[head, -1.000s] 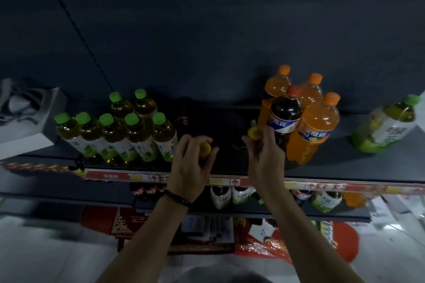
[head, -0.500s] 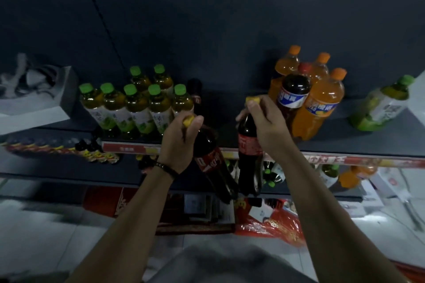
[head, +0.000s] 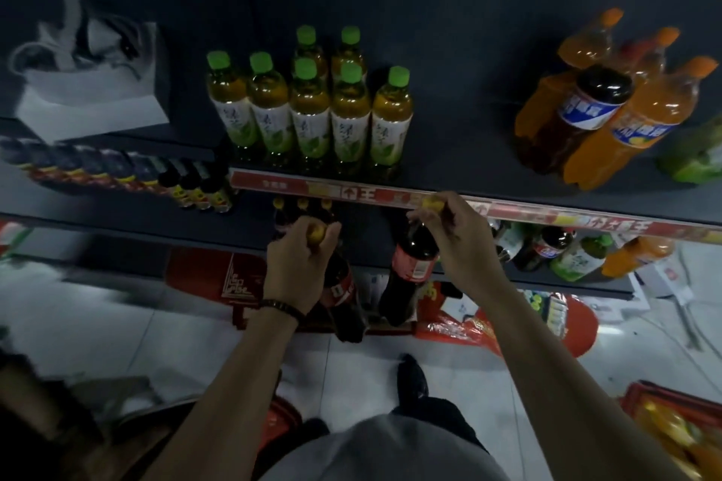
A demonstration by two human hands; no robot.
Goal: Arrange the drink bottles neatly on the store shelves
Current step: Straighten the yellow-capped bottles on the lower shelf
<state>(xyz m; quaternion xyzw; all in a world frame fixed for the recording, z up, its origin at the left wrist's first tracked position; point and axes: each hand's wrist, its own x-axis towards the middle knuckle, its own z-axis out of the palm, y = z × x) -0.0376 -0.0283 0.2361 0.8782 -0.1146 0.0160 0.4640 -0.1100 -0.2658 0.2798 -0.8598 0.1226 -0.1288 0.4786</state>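
Both cola bottles have been carried down and off the upper shelf point(head: 449, 168) since half a second ago. Each is pinched at its yellow cap: the left cola bottle point(head: 342, 291) by the left hand point(head: 299, 266), the right cola bottle point(head: 410, 266) by the right hand point(head: 455, 234). Their long axes hang downward, slightly tilted, in front of the lower shelf point(head: 156, 230), whose cola row point(head: 301, 207) lies just beyond the left hand.

Open gap on the upper shelf point(head: 461, 152)

Bare shelf lies between the green-capped tea bottles point(head: 312, 109) and the orange soda cluster point(head: 609, 109); yellow-capped bottles point(head: 301, 207) crowd the lower shelf.
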